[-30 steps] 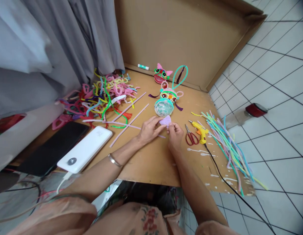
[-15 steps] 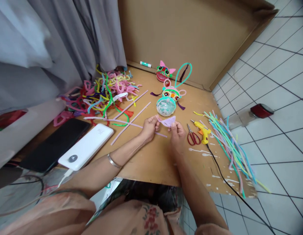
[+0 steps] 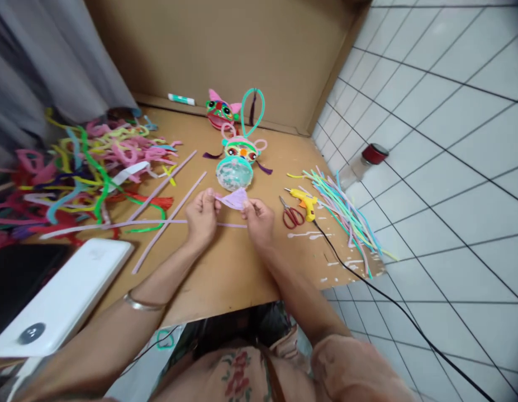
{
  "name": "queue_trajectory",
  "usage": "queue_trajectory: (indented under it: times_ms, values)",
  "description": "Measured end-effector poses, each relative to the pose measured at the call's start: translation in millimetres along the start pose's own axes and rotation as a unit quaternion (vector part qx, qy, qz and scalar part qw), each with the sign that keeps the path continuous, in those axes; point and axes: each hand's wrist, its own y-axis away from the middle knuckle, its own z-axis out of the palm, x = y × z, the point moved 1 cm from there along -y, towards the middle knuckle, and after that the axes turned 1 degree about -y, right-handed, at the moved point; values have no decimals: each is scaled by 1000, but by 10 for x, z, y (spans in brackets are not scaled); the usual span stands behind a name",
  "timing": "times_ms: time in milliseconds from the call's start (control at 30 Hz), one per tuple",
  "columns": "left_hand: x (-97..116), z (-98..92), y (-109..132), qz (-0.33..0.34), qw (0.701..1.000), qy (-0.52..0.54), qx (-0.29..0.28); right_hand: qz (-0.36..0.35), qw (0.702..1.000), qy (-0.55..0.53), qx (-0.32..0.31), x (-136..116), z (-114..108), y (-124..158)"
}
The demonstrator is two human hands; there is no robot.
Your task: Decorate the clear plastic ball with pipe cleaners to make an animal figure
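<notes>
A small lilac piece (image 3: pixel 233 199), fan-shaped, is held between my two hands over the middle of the table. My left hand (image 3: pixel 203 216) pinches its left tip, and my right hand (image 3: pixel 257 219) grips its right edge between thumb and fingers. Just beyond stands a craft head (image 3: pixel 234 172) with a clear round bowl, eyes, pink loop ears and a tall turquoise loop. Lilac pipe cleaners (image 3: pixel 170 220) lie crossed to the left, one passing behind my left hand. Red-handled scissors (image 3: pixel 293 216) and a yellow glue gun (image 3: pixel 308 205) rest right of my right hand.
Tangled coloured pipe cleaners (image 3: pixel 103 162) cover the left side. A white power bank (image 3: pixel 70 290) lies front left. Behind are a red craft head (image 3: pixel 221 114) and a glue stick (image 3: pixel 181 99). Straight pipe cleaners (image 3: pixel 346 212) lie right, near a red-lidded jar (image 3: pixel 374 154) and the black cord.
The view has swung to the right, so the table's things appear farther left. The lilac piece is still between both hands and now shows a broader, more triangular face.
</notes>
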Motion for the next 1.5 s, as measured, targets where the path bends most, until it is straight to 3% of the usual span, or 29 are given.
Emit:
queue_trajectory:
  times_ms: [133, 267, 600, 800, 1000, 1167, 1500]
  values:
    - [60, -26, 39, 65, 996, -57, -17, -40, 997, 66, -1, 67, -7, -39]
    - [138, -11, 89, 90, 993, -70, -31, -53, 995, 86, 6, 80, -53, -63]
    - [110, 82, 104, 28, 998, 8, -49, -59, 994, 93, 4, -10, -206, -14]
    - [124, 65, 60, 32, 999, 37, -14, -42, 993, 101, 52, -16, -249, -57]
    - [94, 73, 31, 4, 999, 44, -20, -45, 993, 71, 88, 29, -272, -122]
    - [84, 74, 29, 18, 998, 51, -19, -16, 991, 22, 127, 128, -321, -193]
    - [131, 94, 154, 29, 997, 24, -64, -19, 993, 27, 111, 128, -290, -171]
